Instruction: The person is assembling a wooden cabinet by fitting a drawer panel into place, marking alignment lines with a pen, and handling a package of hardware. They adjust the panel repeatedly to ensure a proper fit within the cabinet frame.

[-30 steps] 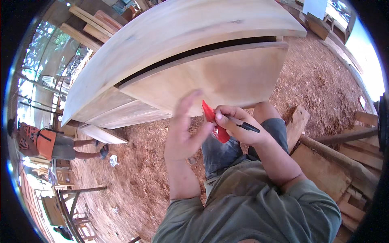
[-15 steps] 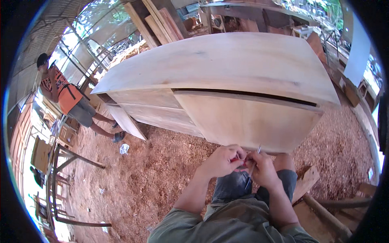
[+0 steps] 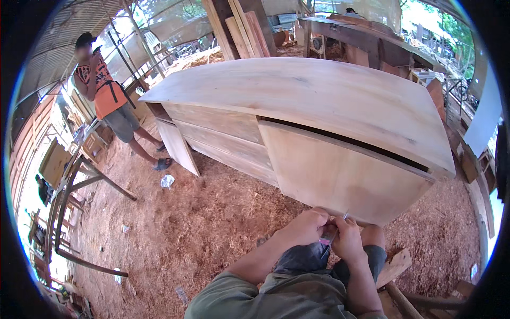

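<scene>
Low in the frame's centre, we pinch a small tool [image 3: 330, 234] in both hands, left hand [image 3: 304, 227] and right hand [image 3: 349, 240] curled tight on it, just below the cabinet [image 3: 319, 133] door. The unfinished wood shows no mark yet; we judge the work barely begun.

Woodworking shed: unfinished cabinet [image 3: 319, 122], sawdust floor [image 3: 202, 228]

Head-worn view, down over cabinet [image 3: 319, 127]
</scene>
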`<move>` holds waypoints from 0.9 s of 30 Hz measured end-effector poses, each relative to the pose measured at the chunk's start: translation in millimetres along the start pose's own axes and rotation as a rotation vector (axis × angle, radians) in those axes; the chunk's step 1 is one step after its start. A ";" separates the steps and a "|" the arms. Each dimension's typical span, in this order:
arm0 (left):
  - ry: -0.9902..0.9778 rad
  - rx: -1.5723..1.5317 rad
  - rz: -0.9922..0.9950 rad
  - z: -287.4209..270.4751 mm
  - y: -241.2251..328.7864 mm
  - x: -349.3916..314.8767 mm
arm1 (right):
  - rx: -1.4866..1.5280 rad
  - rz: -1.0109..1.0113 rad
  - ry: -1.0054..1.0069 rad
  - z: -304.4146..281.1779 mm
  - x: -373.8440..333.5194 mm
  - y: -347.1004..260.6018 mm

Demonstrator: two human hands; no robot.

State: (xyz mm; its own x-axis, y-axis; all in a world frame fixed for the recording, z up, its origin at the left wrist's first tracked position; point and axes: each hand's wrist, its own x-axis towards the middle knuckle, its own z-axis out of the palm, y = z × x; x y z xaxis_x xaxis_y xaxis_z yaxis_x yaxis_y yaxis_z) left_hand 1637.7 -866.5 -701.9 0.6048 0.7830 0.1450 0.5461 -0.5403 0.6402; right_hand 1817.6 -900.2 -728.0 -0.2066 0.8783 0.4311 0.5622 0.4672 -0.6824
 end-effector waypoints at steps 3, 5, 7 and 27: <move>0.048 -0.013 -0.005 11.3 -11.8 -4.6 | 0.023 -0.012 -0.078 2.3 -4.4 11.8; 0.119 0.017 0.034 24.5 -14.0 -4.2 | 0.035 0.037 -0.059 4.4 -6.6 15.2; 0.225 -0.001 0.052 38.9 -21.9 -6.0 | 0.051 0.099 -0.024 14.9 -12.2 21.0; 0.145 -0.035 0.281 48.2 -50.6 8.4 | 0.721 0.414 -0.120 33.1 -36.8 63.8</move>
State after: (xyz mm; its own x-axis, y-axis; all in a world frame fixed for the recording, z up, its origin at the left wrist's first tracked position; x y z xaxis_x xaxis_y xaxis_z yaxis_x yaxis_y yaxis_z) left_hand 1643.1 -847.4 -769.4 0.6387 0.6417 0.4246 0.3474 -0.7329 0.5850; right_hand 1834.6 -899.4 -806.9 -0.2030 0.9789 0.0244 -0.0298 0.0188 -0.9994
